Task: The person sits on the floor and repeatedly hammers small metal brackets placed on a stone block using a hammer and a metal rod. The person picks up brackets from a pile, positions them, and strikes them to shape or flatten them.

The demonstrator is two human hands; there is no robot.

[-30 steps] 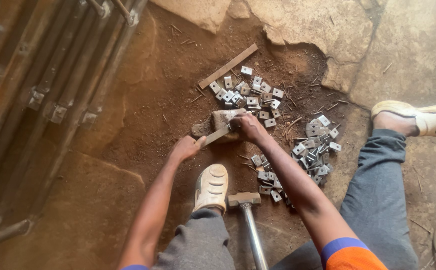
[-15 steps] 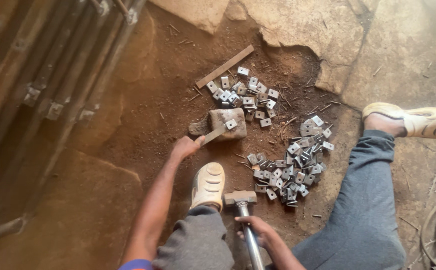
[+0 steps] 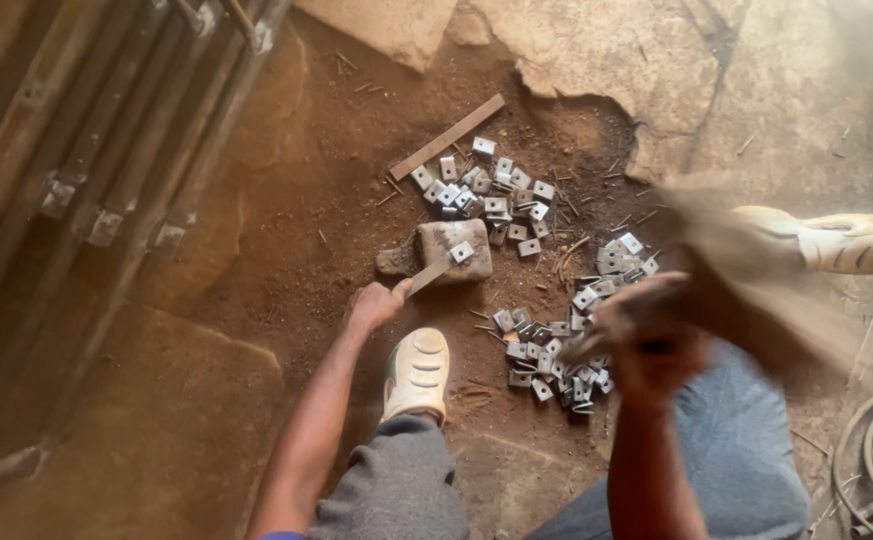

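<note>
At far left, metal bars [image 3: 86, 190] lie along the dirt floor [image 3: 286, 230]. Right of them, the left hand [image 3: 376, 303] has its fingers closed on a thin tool [image 3: 428, 276], pinning a small metal plate [image 3: 462, 251] on a block [image 3: 448, 250]. Loose plates [image 3: 556, 350] lie scattered beside it. Further right, the right hand [image 3: 646, 345] is raised and grips a blurred hammer [image 3: 746, 270].

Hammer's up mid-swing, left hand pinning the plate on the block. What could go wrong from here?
1. The left hand holds the flat tool close to the small metal plate on the stone block; a stray blow may hit its fingers.
2. The right hand and hammer are motion-blurred, so aim looks hard to correct.
3. A struck plate could fly toward the foot.
</note>
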